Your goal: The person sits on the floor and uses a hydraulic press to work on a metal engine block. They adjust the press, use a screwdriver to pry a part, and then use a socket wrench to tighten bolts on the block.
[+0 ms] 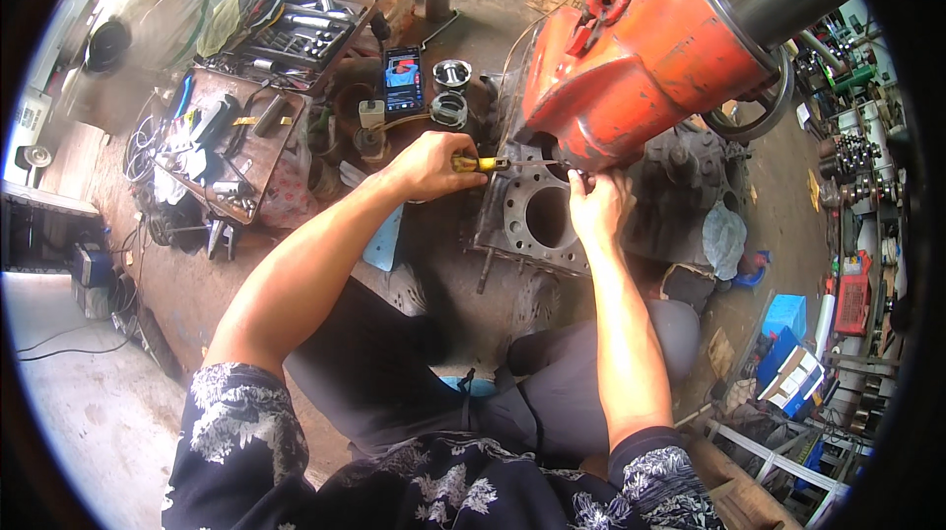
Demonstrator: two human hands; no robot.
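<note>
Nearest my camera: patterned shirt (434,481). Yellow-handled tool (483,165) above the engine block (513,227), grasped by the left hand (439,165). Right hand (602,207) beneath the orange machine head (641,72); I cannot tell whether it grips anything. Phone (403,79) lies beyond.

orange machine head (641,77) bars far side of engine block (520,246); room above nearest bore (548,217).
</note>
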